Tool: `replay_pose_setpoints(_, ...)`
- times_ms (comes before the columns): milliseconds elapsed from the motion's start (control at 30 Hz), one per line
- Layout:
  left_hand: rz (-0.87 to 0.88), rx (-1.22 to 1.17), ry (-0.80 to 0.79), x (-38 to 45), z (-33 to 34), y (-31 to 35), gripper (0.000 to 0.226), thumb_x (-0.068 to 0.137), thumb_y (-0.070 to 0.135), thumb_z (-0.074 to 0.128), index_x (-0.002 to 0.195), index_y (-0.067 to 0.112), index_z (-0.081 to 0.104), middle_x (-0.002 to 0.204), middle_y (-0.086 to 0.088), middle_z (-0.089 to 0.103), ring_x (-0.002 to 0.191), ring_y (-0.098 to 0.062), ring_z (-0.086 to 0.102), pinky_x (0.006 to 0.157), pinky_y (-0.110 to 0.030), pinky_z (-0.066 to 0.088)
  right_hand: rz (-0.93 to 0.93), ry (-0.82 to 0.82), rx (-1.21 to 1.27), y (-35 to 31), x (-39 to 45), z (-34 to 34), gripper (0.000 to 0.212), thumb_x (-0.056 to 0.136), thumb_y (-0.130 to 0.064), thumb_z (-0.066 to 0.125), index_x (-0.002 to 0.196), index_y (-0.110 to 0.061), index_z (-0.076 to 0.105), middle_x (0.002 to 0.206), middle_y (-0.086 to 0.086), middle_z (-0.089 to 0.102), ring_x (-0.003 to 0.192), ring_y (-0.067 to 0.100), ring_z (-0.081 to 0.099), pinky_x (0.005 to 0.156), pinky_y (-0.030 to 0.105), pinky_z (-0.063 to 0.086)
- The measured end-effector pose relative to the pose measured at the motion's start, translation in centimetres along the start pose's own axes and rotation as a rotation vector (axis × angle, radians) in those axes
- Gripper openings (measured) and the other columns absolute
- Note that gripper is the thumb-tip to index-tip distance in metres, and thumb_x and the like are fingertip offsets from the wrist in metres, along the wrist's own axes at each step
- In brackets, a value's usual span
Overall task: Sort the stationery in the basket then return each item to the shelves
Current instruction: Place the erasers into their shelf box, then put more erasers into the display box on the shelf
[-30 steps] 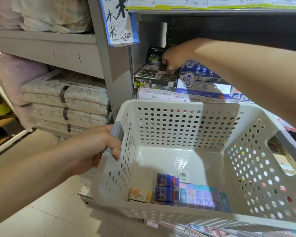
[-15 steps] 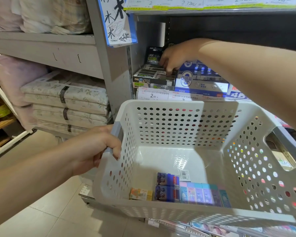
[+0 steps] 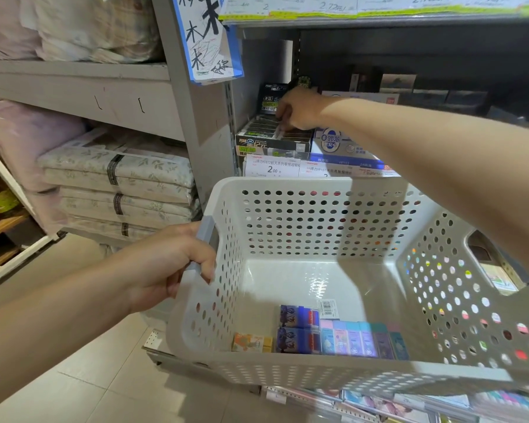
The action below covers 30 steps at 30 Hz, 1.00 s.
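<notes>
basket: your left hand (image 3: 168, 270) is wrapped round the grey handle (image 3: 203, 239) at 9 o'clock on the white perforated basket (image 3: 318, 369) — stiff plastic, light by the look of it, so one hand should carry it.
right grip: your right hand (image 3: 300, 109) reaches to 12 o'clock, fingers curled down into the black display box (image 3: 272, 143) on the shelf; whether it is pinching an item or has let go, you cannot tell.
stationery left: small packs lie along the basket's near wall, at 6 o'clock — an orange pack (image 3: 251, 342), two dark blue packs (image 3: 298, 329), a row of pastel packs (image 3: 361, 338).
handling: judged small, rigid and light; glossy wrappers may slip, so pinch each across its short sides.
price tag: the tag (image 3: 272, 167) under the black box reads "2.00", with "HT872" in its top line.
neighbour box: the blue-and-white box (image 3: 342, 145) shows a large "0"; the rest is too blurred.
upper strip: the strip (image 3: 333, 7) shows "2.72".
blue sign: the hand-scribbled sheet (image 3: 206, 38) bears repeated 木 characters.
</notes>
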<state>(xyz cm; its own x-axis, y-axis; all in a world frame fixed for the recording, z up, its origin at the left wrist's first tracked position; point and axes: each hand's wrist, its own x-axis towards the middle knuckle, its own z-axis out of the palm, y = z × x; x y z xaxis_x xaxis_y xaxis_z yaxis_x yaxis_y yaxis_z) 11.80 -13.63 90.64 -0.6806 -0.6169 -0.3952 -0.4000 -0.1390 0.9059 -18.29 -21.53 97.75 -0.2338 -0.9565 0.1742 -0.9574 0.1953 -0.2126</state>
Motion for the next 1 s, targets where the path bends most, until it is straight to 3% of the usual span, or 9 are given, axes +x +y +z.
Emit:
replay_pose_setpoints(167,-0.005,0.011,0.001,0.2,-0.3,0.0,0.062,0.043,-0.003,0.054,0.103,0.010,0.066,0.076,-0.013,0.071,0.062,-0.026,0.066,0.066,-0.036,0.048,0.003,-0.092,-0.021,0.2,-1.0,-1.3,0.048,0.092,0.006,0.037,0.138,-0.005,0.043,0.134,0.013,0.053,0.117,0.031,0.053,0.100,0.042,0.046)
replay_pose_setpoints(267,-0.014,0.027,0.006,0.4,-0.4,0.1,0.064,0.043,-0.003,0.054,0.105,0.009,0.066,0.082,-0.016,0.071,0.066,-0.028,0.067,0.070,-0.042,0.050,-0.017,0.014,0.052,-0.3,-3.0,-2.5,0.049,0.091,0.004,0.042,0.138,-0.008,0.043,0.137,0.010,0.051,0.123,0.027,0.050,0.100,0.028,0.041)
replay_pose_setpoints(333,-0.016,0.039,0.007,0.5,-0.4,0.1,0.065,0.043,-0.004,0.054,0.106,0.009,0.066,0.084,-0.018,0.071,0.069,-0.030,0.067,0.077,-0.048,0.049,-0.073,0.133,0.183,-1.0,-5.4,-3.0,0.047,0.089,0.003,0.046,0.134,-0.011,0.047,0.128,0.008,0.056,0.116,0.020,0.055,0.093,0.022,0.043)
replay_pose_setpoints(433,-0.005,0.056,-0.007,0.7,-0.5,0.1,0.067,0.042,-0.004,0.054,0.107,0.008,0.065,0.085,-0.018,0.070,0.073,-0.033,0.065,0.078,-0.048,0.049,-0.240,0.188,0.423,-2.5,-10.8,-3.2,0.027,0.087,0.002,0.050,0.111,-0.005,0.060,0.099,0.009,0.063,0.087,0.018,0.061,0.082,0.028,0.051)
replay_pose_setpoints(533,0.009,0.057,-0.017,0.8,-0.4,0.3,0.069,0.040,-0.003,0.053,0.106,0.011,0.066,0.078,-0.015,0.066,0.069,-0.031,0.059,0.075,-0.045,0.040,-0.324,-0.116,0.434,-4.1,-16.5,-2.0,0.017,0.085,0.004,0.052,0.089,-0.006,0.065,0.081,0.009,0.066,0.069,0.011,0.061,0.070,0.022,0.052)
replay_pose_setpoints(667,0.013,0.045,-0.022,0.9,-0.1,0.5,0.054,0.040,-0.003,0.054,0.088,0.013,0.071,0.075,-0.015,0.063,0.075,-0.033,0.054,0.080,-0.047,0.032,-0.340,-0.511,0.115,-5.4,-20.2,2.7,0.014,0.084,-0.005,0.058,0.090,-0.010,0.069,0.073,0.000,0.065,0.056,-0.001,0.054,0.057,0.008,0.041)
replay_pose_setpoints(733,0.007,0.040,-0.035,1.0,0.2,0.5,0.051,0.039,-0.004,0.055,0.085,0.013,0.071,0.076,-0.017,0.063,0.079,-0.034,0.053,0.081,-0.050,0.034,-0.328,-0.577,-0.013,-5.7,-20.8,5.2,0.017,0.083,-0.012,0.062,0.099,-0.011,0.067,0.078,-0.007,0.060,0.061,-0.001,0.051,0.058,0.010,0.039)
replay_pose_setpoints(867,0.006,0.058,-0.064,1.4,0.6,0.1,0.068,0.034,-0.004,0.057,0.102,0.001,0.063,0.088,-0.021,0.062,0.084,-0.035,0.055,0.084,-0.053,0.039,-0.210,-0.696,-0.171,-5.4,-21.3,8.6,0.057,0.078,-0.033,0.073,0.125,-0.012,0.051,0.115,0.002,0.058,0.087,0.014,0.048,0.071,0.022,0.038)
replay_pose_setpoints(1000,0.030,0.054,-0.089,1.6,1.4,0.4,0.046,0.040,-0.004,0.052,0.075,0.017,0.072,0.073,-0.015,0.059,0.078,-0.032,0.049,0.081,-0.044,0.029,-0.124,-0.758,-0.200,-4.7,-22.2,10.3,0.076,0.075,-0.036,0.075,0.136,-0.009,0.038,0.125,0.009,0.053,0.104,0.023,0.054,0.075,0.026,0.042)
